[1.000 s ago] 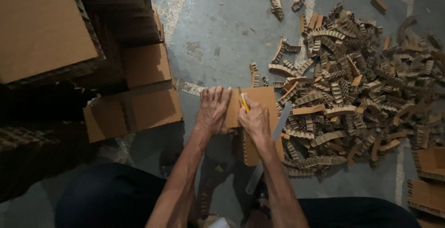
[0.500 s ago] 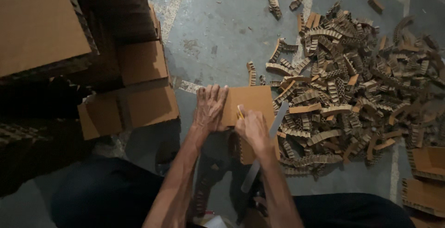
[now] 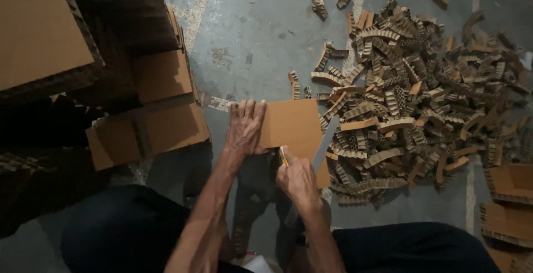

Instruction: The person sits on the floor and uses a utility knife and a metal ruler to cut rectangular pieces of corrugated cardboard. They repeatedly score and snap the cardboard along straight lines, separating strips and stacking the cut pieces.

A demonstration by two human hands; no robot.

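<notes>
Workshop: concrete floor [image 3: 255, 23], cardboard offcuts [image 3: 411, 95], stacked boxes [image 3: 150, 112].

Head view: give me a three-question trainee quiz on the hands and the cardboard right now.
1. True or false: the left hand lies flat on the cardboard sheet.
2. What does the right hand grip? A) yellow-handled cutter B) tape roll C) hammer
3. On which side of the sheet lies the pile of honeycomb cardboard strips on the concrete floor?

Key: 1 true; 2 A; 3 the person's right.
</notes>
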